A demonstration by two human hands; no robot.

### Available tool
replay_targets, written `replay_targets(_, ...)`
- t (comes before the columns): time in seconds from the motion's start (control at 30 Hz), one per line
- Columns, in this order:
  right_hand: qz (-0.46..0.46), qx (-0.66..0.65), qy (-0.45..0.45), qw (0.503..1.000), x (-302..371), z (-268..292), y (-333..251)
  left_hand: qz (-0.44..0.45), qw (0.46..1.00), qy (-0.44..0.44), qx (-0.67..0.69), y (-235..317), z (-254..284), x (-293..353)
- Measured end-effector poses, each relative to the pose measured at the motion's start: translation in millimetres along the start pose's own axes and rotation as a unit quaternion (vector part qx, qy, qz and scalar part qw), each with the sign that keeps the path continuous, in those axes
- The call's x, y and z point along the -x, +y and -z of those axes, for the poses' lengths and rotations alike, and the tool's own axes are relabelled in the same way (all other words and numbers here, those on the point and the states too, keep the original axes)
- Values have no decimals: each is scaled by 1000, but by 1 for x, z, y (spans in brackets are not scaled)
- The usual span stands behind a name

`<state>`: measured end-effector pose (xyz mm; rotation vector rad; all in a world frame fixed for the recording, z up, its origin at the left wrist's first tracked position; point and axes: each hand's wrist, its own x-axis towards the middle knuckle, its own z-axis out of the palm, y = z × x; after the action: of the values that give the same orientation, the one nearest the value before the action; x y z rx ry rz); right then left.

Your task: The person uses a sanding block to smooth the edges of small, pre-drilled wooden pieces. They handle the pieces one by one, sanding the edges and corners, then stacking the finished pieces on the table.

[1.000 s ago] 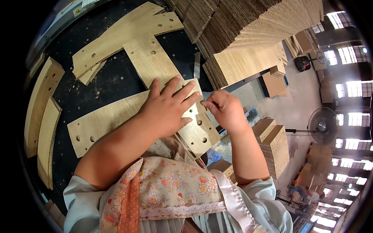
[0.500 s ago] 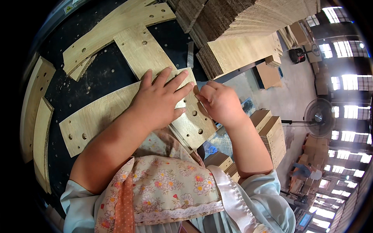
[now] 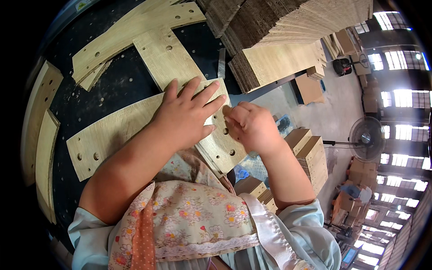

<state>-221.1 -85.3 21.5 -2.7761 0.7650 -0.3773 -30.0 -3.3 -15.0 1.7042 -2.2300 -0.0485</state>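
Note:
My left hand [image 3: 184,114] lies flat with its fingers spread on the right part of a pale wooden board [image 3: 227,146] with drilled holes. At the board's right edge, my right hand [image 3: 255,127] is closed, its fingers pinching a thin brown strip [image 3: 226,110]. The strip is mostly hidden by the fingers, and its material cannot be made out. Under and beside my left forearm a long curved wooden board [image 3: 112,123] extends to the left, with holes near its far-left end. Another holed board [image 3: 168,54] lies just beyond my left hand.
Curved boards [image 3: 135,27] lie at the back of the dark table [image 3: 121,83], and more boards [image 3: 45,126] stand at its left edge. A tall stack of brown boards [image 3: 270,27] rises at the back right. Board stacks [image 3: 310,155] and a fan [image 3: 366,138] are to the right.
My right hand has shifted slightly along the board's edge, and the strip's lower part no longer shows along that edge. My left hand stays in place on the board.

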Motion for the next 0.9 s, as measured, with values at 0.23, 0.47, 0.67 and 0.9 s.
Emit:
replay_targets(0.23, -16, -14, 42, 999, 1, -3, 11, -2, 1000, 3, 7, 2, 3, -2)
replay_targets(0.47, 2, -25, 60, 998, 5, -1, 5, -1, 1000, 0, 2, 1, 2, -2)
replay_targets(0.67, 1, 22, 21, 1000, 5, -2, -1, -3, 1000, 1, -3, 1, 3, -2)
replay_targets(0.9, -22, 8, 82, 996, -3, 12, 6, 3, 1000, 6, -7, 0, 0, 0)
